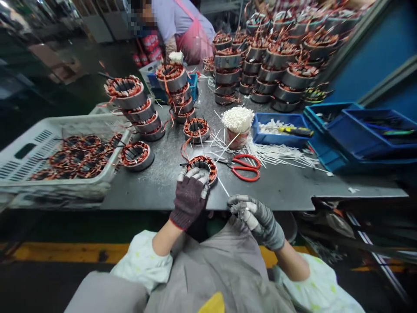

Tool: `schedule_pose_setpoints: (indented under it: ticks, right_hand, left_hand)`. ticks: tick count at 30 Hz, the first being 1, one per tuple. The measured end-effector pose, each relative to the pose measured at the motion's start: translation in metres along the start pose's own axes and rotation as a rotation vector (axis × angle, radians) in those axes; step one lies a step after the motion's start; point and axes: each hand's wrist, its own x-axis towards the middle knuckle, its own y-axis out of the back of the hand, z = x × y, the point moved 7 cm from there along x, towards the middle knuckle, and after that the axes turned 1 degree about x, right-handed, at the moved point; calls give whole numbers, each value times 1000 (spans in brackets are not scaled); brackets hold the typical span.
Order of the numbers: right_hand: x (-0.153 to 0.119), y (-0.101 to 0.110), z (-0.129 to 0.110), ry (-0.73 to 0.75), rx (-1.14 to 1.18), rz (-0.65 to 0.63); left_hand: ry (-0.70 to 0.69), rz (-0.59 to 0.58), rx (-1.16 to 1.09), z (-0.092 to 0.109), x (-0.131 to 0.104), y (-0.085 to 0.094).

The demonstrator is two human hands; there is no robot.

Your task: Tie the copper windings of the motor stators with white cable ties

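Observation:
A motor stator with copper windings lies near the front edge of the metal table. My left hand, in a dark glove with pale wrapped fingertips, grips its near left rim. A thin white cord runs taut from the stator down to my right hand. The fingers of this grey-gloved hand are pinched on the cord's end, just off the table edge. Red-handled scissors lie right of the stator. Behind it sits another stator with a loose copper lead.
A cup of white cords stands amid scattered strands. Blue bins are at the right, one with a yellow-handled tool. Stacked stators rise behind, and a white crate holds several windings. A person leans over the far side.

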Motion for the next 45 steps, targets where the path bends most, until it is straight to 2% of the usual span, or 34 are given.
schedule_pose_setpoints:
  ticks: [5,11,14,17,23,26,33,38,41,45]
  right_hand:
    - [-3,-12,0,-45,1,-11]
    - [29,-27,5,11,-87,-64]
    - [38,-25,4,47,-94,1]
    - [31,-16,-6,82,-86,60]
    - [8,-11,-14,74,-146,28]
    - [11,-15,-9,57,-181,30]
    - [47,-31,10,51,-87,49]
    - [27,-37,13,91,-61,126]
    - [20,-35,21,-27,-243,229]
    - [37,-49,35,-156,-587,163]
  left_hand:
    - [38,-63,6,-4,1,-3]
    - [38,-48,-19,-4,4,-1]
    - [53,-45,-28,-5,5,1]
    - [33,-28,-46,-3,6,3]
    - [63,-56,-48,-6,5,-1]
    - [69,-51,-52,-6,6,0]
    - [76,-16,2,-3,7,5]
    - [41,34,5,-3,7,6]
    - [45,16,-15,-5,5,3]
    - [80,11,-21,-8,2,0]
